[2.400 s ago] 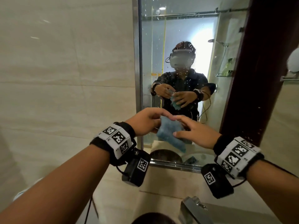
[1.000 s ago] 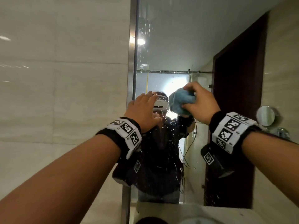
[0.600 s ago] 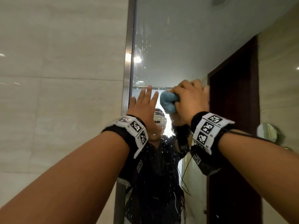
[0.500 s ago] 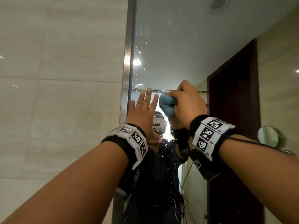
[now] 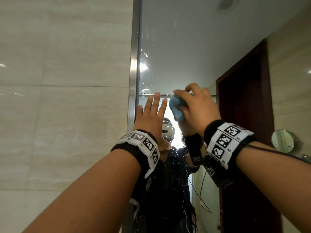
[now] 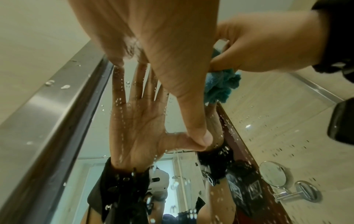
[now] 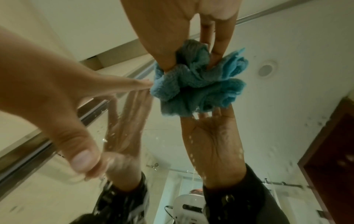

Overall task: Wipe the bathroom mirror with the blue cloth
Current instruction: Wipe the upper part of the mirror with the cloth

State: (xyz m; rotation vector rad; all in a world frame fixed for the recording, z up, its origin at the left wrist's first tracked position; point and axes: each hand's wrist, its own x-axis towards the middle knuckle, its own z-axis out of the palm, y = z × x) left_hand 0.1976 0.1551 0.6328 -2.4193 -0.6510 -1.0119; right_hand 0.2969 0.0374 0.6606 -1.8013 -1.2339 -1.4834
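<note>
Blue cloth (image 5: 177,109) — lower on mirror (image 5: 185,47) than before.

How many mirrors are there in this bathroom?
2. The large wall mirror being wiped fills the middle of the head view; a small round mirror appears low on the right wall. Others may lie outside the views.

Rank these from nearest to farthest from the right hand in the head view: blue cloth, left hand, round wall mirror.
1. blue cloth: gripped in the right hand, against the glass.
2. left hand: just left of it, flat on the mirror.
3. round wall mirror: far right, lower, seen as a reflection.
</note>
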